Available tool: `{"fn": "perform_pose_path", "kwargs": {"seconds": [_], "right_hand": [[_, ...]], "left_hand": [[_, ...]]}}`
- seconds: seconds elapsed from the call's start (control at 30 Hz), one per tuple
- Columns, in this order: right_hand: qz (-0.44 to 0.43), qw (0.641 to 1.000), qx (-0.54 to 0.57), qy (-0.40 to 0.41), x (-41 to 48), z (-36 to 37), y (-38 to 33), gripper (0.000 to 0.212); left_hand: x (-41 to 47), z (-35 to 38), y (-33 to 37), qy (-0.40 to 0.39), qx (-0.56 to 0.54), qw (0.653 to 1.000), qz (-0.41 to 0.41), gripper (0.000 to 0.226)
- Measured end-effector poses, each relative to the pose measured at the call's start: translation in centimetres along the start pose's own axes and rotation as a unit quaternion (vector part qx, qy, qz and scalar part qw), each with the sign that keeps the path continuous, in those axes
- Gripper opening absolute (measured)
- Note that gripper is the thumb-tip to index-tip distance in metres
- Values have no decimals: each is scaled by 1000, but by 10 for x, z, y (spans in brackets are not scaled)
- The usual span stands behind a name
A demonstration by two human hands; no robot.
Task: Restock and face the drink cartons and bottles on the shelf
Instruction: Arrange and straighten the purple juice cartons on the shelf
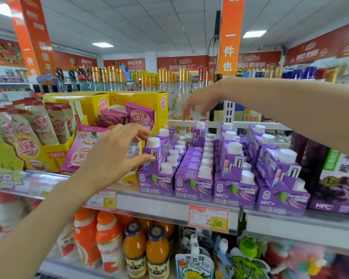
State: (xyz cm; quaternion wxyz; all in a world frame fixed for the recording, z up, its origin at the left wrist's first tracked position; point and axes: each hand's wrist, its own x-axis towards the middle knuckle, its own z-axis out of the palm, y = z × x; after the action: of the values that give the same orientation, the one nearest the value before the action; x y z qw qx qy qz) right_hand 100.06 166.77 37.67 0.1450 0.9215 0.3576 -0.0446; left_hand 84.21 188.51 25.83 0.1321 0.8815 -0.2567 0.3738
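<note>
Purple juice cartons (193,184) stand in rows on the upper shelf (159,203), more stacked on top, with the left hand (117,156) spread wide beside the top-tier carton (152,152) at the left end, thumb touching it, and the blurred right hand (199,103) hanging loose-fingered and empty over the back rail (181,123).

Left hand (117,152) forward, splayed in wide arch; right hand (201,101) extended farther back, drooping loose, blurred
</note>
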Motion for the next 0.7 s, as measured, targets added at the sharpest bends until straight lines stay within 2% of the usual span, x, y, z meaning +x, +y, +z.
{"fn": "perform_pose_path", "kwargs": {"seconds": [0.13,0.33,0.47,0.6,0.7], "right_hand": [[41,994,-85,-56,12,30,13,66],[9,995,-102,-2,19,42,13,59],[19,998,-39,39,-6,19,7,54],[-22,992,57,110,-42,-12,-2,33],[-56,978,144,137,-74,-26,-15,29]], "left_hand": [[-1,-8,8,32,-6,999,6,47],[-4,-15,10,26,-31,999,-11,44],[0,-17,14,28,-37,999,-18,44],[15,-13,29,56,-20,998,-7,38],[30,-9,43,86,10,996,7,39]]}}
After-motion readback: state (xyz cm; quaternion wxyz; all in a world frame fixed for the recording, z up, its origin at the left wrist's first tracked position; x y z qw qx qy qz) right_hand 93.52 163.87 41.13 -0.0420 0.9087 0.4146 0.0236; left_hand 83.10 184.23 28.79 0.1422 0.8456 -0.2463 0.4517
